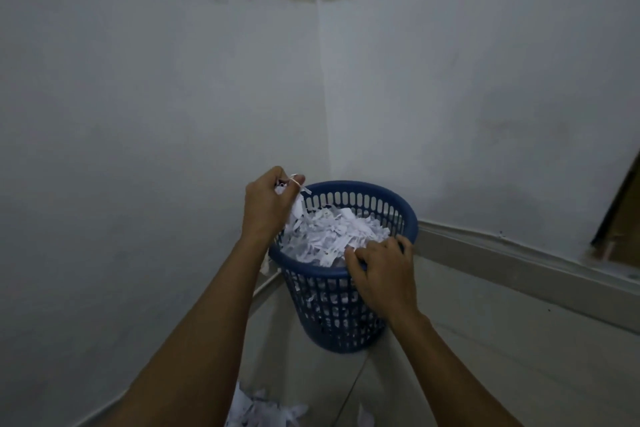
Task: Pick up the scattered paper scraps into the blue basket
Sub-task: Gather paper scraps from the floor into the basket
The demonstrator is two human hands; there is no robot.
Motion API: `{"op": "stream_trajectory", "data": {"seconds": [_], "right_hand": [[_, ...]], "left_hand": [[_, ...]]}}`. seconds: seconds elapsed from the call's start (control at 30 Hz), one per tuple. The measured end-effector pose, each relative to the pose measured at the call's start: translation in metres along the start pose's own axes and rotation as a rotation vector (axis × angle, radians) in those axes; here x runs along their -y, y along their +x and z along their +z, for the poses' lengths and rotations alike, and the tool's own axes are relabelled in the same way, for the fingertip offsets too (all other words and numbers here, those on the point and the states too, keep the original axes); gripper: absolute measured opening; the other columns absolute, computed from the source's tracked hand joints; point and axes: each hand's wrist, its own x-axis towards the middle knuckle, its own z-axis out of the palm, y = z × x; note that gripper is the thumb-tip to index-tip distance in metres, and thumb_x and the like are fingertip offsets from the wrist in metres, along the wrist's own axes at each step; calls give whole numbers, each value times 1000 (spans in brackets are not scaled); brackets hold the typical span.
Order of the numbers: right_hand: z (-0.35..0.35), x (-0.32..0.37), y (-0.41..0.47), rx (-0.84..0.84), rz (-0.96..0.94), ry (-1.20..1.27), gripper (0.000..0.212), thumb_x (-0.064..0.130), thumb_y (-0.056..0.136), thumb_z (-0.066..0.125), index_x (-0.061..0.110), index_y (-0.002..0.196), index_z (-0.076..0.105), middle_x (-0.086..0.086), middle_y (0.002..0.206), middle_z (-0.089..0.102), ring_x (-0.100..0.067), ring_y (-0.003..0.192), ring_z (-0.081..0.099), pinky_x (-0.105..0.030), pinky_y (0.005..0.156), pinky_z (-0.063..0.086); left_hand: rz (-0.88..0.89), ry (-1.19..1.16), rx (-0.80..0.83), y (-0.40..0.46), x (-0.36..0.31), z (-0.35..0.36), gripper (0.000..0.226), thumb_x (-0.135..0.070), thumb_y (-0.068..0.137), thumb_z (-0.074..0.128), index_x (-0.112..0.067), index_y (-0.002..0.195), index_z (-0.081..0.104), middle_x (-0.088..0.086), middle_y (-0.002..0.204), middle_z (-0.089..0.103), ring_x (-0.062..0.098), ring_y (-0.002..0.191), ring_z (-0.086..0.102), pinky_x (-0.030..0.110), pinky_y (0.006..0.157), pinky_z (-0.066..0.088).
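The blue basket (pixel 363 319) stands on the floor in the room's corner, filled close to the rim with white paper scraps (pixel 332 236). My left hand (pixel 268 204) is raised over the basket's left rim and grips a bunch of scraps that hang down from its fingers into the basket. My right hand (pixel 382 270) rests on the near right rim with its fingers curled over the edge. A heap of loose scraps (pixel 256 409) lies on the floor at the bottom of the view.
White walls meet in a corner right behind the basket. A pale skirting (pixel 519 270) runs along the right wall above the tiled floor (pixel 502 374). A brown board or frame (pixel 623 218) leans at the far right edge.
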Motion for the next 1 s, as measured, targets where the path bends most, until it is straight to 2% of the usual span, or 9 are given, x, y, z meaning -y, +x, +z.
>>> {"op": "stream_trajectory", "data": {"seconds": [0.23,0.37,0.47,0.53,0.6,0.67,0.8,0.93,1.0], "right_hand": [[2,-2,-14,-124,-22,36,40,38,96,52,24,59,61,14,62,51,-9,72,45,-45,103,36],[6,-2,-16,-151,-18,31,40,35,96,52,23,61,63,12,64,54,-11,72,45,-44,103,36],[8,1,-17,-178,-14,30,38,32,95,53,22,60,62,10,64,54,-13,71,45,-43,103,36],[9,2,-17,-186,-3,33,37,32,95,53,21,61,62,9,65,55,-14,72,46,-42,105,34],[8,3,-18,-189,12,42,38,32,95,53,21,61,63,8,65,56,-15,71,47,-42,105,34],[8,5,-18,-187,22,44,39,32,95,52,20,60,62,7,64,56,-16,71,47,-44,104,35],[10,13,-16,-197,29,55,38,33,94,52,19,62,66,6,66,59,-17,72,48,-44,103,34],[12,17,-13,-207,47,86,38,32,94,53,17,62,67,6,65,61,-17,72,49,-44,102,33],[13,17,-13,-223,53,92,37,31,93,54,17,61,67,6,65,61,-17,71,48,-43,102,32]], "left_hand": [[-5,-11,106,16,0,62,38,-33,90,69,-14,65,48,-1,58,49,3,50,37,23,49,30],[-75,-47,93,15,-2,90,34,-38,93,65,-12,73,55,1,68,59,12,62,50,22,54,39],[-144,68,476,10,9,96,33,-42,95,61,-13,112,64,7,109,68,16,90,59,24,74,45],[-170,202,705,5,16,88,47,-40,96,60,-20,138,53,3,135,57,18,116,54,27,95,41],[-167,195,660,1,15,77,44,-32,97,59,-23,140,52,1,139,52,20,125,50,28,105,37],[-106,95,458,-4,11,61,34,-21,96,57,-19,130,61,4,130,59,20,117,56,29,104,42],[-73,184,184,-20,15,22,39,-34,83,49,-21,112,71,1,114,68,16,102,62,37,97,50],[-228,563,357,-43,43,-9,58,-61,75,47,-28,117,71,1,132,61,22,119,56,48,106,40],[-219,686,461,-53,57,-17,47,-59,86,52,-29,116,72,-3,136,57,20,124,51,52,108,34]]}}
